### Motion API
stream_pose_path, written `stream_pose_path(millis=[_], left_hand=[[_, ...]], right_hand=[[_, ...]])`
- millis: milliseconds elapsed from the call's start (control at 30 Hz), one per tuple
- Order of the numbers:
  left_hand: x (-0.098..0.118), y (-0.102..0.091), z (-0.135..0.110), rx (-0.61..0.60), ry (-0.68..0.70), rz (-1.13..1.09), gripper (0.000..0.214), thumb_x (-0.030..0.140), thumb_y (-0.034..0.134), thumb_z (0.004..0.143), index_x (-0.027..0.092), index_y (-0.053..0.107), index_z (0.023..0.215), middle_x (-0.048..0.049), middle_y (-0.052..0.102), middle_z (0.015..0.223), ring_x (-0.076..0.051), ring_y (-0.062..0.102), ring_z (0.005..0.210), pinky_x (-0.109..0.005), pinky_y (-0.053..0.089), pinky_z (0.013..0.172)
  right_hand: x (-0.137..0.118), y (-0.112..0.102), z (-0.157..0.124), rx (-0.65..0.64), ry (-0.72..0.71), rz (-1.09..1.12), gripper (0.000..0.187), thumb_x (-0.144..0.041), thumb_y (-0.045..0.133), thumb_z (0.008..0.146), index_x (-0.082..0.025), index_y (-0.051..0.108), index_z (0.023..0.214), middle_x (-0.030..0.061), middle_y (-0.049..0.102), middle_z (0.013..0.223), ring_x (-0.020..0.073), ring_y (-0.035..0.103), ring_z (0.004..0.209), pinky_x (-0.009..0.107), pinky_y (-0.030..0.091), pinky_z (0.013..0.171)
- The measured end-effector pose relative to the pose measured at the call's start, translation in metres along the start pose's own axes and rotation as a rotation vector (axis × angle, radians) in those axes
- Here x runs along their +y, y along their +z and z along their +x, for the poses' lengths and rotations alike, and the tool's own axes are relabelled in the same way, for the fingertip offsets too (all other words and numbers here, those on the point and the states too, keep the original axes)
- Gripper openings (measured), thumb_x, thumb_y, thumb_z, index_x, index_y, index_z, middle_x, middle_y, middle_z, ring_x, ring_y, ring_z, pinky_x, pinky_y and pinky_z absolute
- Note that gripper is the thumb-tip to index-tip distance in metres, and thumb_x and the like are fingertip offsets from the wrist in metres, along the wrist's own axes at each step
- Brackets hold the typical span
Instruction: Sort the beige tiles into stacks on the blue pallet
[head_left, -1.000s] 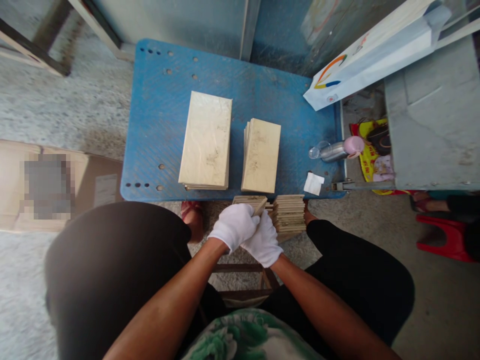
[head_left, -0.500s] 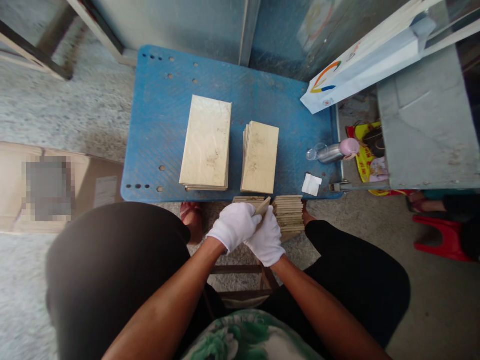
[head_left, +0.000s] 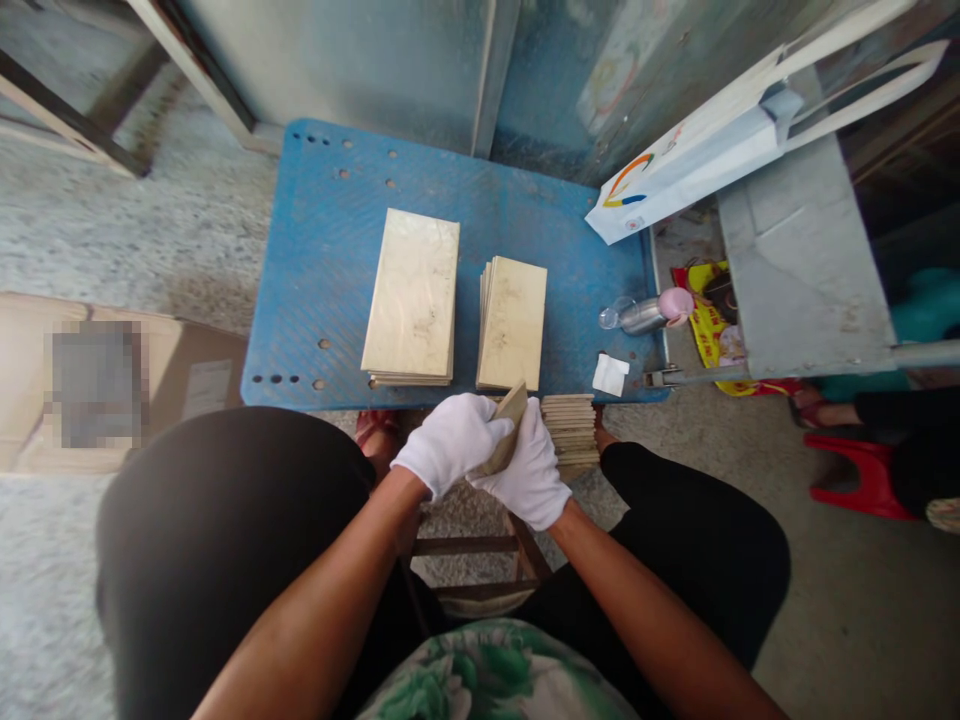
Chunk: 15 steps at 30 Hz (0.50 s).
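Both my hands wear white knitted gloves and grip one thin wooden board (head_left: 508, 428) between them, tilted, just before the table's near edge. My left hand (head_left: 454, 440) closes on its left side, thumb over the face. Fingers of my right hand (head_left: 527, 475) wrap the lower right side; part of the board is hidden by the gloves. Beyond them on the table lie a stack of larger pale boards (head_left: 412, 295) and a stack of smaller boards (head_left: 514, 322). Right beside my right hand rises a pile of thin boards (head_left: 570, 430), edges towards me, below table height.
The blue plastic table (head_left: 322, 250) carries a steel flask with a pink lid (head_left: 649, 312), a folded white paper (head_left: 611, 375) and a white paper bag (head_left: 675, 170). A grey metal surface (head_left: 806, 260) stands right. A red stool (head_left: 862, 475) and cardboard (head_left: 191, 350) flank me.
The board in my hands has turned so that more of its flat face shows. My left hand has shifted slightly left. The view has also shifted a little.
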<state>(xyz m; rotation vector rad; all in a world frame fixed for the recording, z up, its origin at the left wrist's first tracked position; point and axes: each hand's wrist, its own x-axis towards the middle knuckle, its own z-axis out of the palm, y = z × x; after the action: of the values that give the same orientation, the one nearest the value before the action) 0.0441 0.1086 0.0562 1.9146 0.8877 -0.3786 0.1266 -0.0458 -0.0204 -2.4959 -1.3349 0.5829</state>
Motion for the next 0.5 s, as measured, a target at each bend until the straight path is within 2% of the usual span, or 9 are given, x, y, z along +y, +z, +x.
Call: stream_pose_path(millis=[233,300,400,500], left_hand=[[0.007,-0.012,-0.005,0.031,-0.044,-0.041,0.035,0.042,0.051,0.085,0.016,0.070,0.072,-0.0054,0.067,0.065,-0.018,0.060,0.064,-0.028,0.043,0.061],[0.006,-0.013,-0.004,0.095,0.013,-0.199,0.038,0.048,0.052,0.086,0.017,0.072,0.077,-0.0053,0.067,0.067,-0.020,0.062,0.070,-0.029,0.046,0.068],[0.006,-0.013,-0.003,0.218,0.086,-0.510,0.049,0.056,0.049,0.087,0.015,0.073,0.096,-0.0062,0.072,0.086,-0.021,0.065,0.086,-0.029,0.049,0.079],[0.006,-0.011,-0.001,0.284,0.021,-0.756,0.060,0.061,0.047,0.086,0.009,0.070,0.102,-0.0101,0.074,0.092,-0.021,0.067,0.085,-0.030,0.052,0.080]], right_hand=[[-0.013,-0.002,0.003,0.104,-0.011,0.086,0.133,-0.060,0.077,0.054,-0.005,0.006,0.153,0.0253,0.039,0.145,0.0345,0.047,0.130,0.044,0.047,0.102],[-0.018,-0.006,0.006,0.109,0.056,0.097,0.131,-0.058,0.077,0.055,-0.006,0.007,0.153,0.0253,0.041,0.144,0.0350,0.051,0.127,0.044,0.048,0.100],[-0.024,-0.020,0.018,0.098,0.227,0.134,0.129,-0.056,0.078,0.055,-0.005,0.011,0.153,0.0261,0.044,0.141,0.0368,0.053,0.124,0.044,0.049,0.098],[-0.027,-0.040,0.042,0.045,0.387,0.170,0.129,-0.058,0.080,0.052,-0.007,0.016,0.152,0.0257,0.050,0.136,0.0387,0.055,0.122,0.046,0.050,0.096]])
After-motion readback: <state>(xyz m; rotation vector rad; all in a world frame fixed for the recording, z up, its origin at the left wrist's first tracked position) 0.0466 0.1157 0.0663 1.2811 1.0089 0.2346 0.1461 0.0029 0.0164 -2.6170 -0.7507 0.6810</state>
